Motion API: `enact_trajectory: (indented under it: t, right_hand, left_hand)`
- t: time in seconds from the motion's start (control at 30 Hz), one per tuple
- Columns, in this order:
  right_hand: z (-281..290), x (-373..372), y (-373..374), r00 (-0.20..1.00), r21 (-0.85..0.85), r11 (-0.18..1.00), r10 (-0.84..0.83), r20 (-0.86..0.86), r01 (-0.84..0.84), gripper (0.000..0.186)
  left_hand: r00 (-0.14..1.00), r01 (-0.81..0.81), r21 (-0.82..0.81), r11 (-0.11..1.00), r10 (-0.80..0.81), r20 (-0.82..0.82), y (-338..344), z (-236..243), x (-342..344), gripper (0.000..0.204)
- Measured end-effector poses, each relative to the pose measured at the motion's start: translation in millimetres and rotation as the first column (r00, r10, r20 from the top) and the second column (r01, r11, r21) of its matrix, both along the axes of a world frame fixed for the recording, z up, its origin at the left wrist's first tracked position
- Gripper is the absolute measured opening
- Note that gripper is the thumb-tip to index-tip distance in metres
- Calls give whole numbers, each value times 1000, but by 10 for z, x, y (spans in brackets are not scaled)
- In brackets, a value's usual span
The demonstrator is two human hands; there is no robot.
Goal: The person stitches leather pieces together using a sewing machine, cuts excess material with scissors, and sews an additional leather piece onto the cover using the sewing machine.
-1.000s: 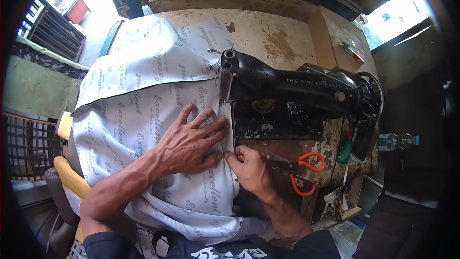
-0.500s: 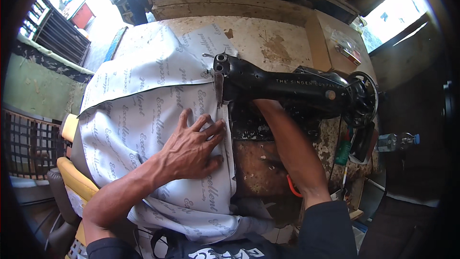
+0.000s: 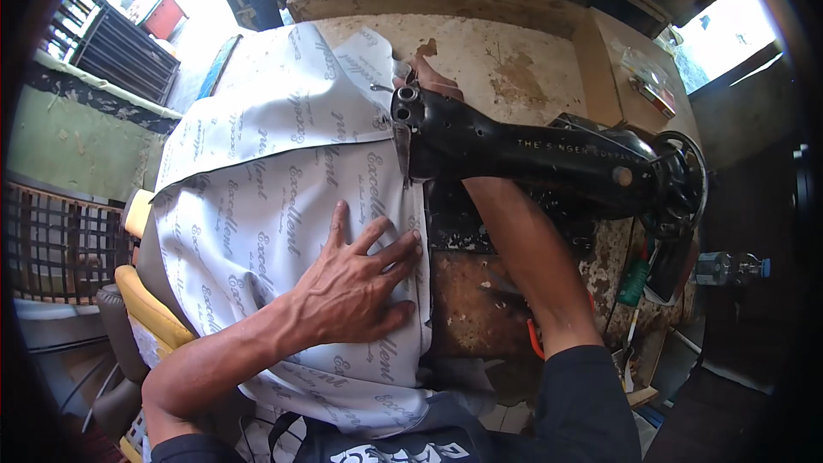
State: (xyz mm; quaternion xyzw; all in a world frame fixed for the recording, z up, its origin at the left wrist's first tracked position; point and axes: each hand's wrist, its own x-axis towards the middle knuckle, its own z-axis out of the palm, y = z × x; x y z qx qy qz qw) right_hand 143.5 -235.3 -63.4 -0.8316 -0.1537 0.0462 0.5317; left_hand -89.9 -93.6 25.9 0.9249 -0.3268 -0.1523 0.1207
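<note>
Left grip [image 3: 360,285]: fingers spread, palm down on the white cloth sheet with grey script print [image 3: 227,244], near its right edge; the light press probably keeps the layer flat and straight.
Right grip [image 3: 439,79]: beyond the head of the black metal sewing machine [image 3: 506,144], partly hidden; whether it pinches the cloth, I cannot tell.
Cloth: spread over the left of the worn, pale counter [image 3: 480,39], right edge at the machine's head, bulk to the left, presumably because the machine's arm blocks the other side.
Left arm: bent at the elbow, slanting in from lower left.
Right arm: stretched forward, passing beneath the machine's arm.
Orange-handled scissors [image 3: 536,339]: mostly covered by the right forearm.
</note>
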Motion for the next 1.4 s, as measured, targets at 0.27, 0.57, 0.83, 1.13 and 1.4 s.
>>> enact_trajectory:
  t: [0.27, 0.57, 0.83, 1.13, 1.4]
  right_hand:
    - [-10, 33, 132, 920, -362, 930, 88, 383, 62, 41]
    - [-102, 117, 245, 863, -384, 900, 18, 506, 206, 37]
    - [-66, 245, 381, 867, -406, 888, 16, 499, 217, 46]
    - [-125, 419, 452, 905, -390, 897, -23, 426, 207, 59]
    - [-94, 595, 392, 895, -443, 875, 28, 446, 194, 33]
  left_hand:
    - [998, -39, 37, 999, 41, -49, 73, -50, -83, 75]
    - [1000, -7, 25, 1000, 7, -25, 183, -226, 138, 77]
    - [1000, -4, 22, 1000, 4, 30, 356, -303, 300, 71]
    - [996, 12, 3, 1000, -12, 87, 427, -404, 392, 67]
    - [991, 16, -73, 997, -6, 137, 439, -438, 560, 65]
